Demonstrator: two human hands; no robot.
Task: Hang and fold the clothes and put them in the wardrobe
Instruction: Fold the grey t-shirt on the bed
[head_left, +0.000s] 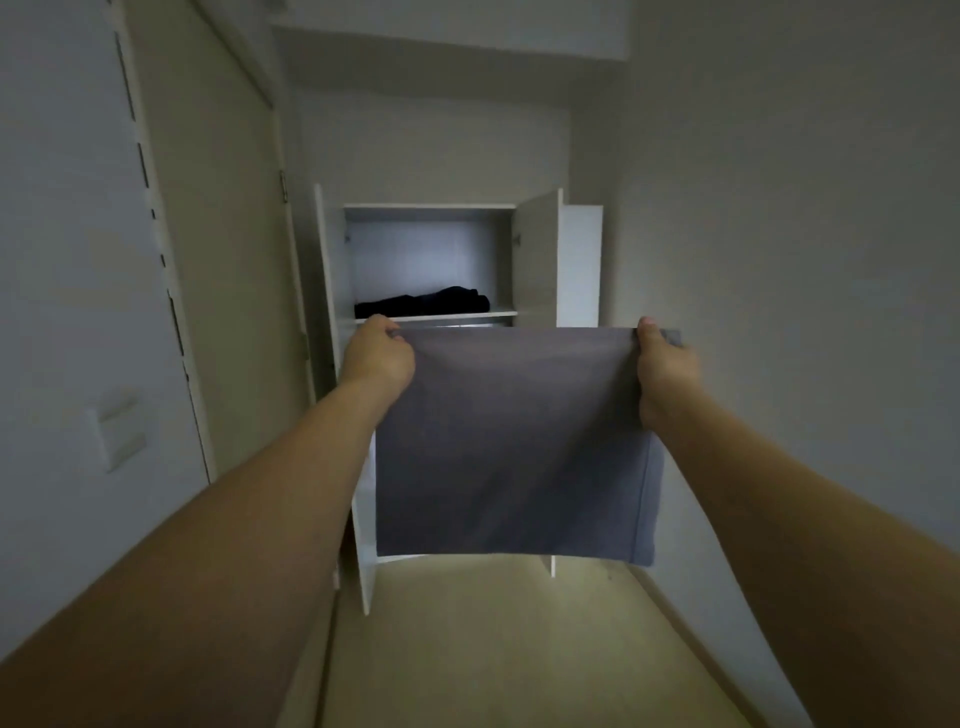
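Hanging between them, the grey cloth (511, 447) is pinched by left hand (378, 353) and right hand (662, 364).

We have a single head-worn, wide-angle view, looking forward and slightly down along both outstretched arms. The open wardrobe (431, 260) sits at frame centre, some way ahead; walls bend at the left and right edges, and the floor (493, 649) fills the bottom centre.

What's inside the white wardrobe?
On the top shelf of the wardrobe lies one dark folded garment. The grey cloth held up by both hands hides the space below that shelf.
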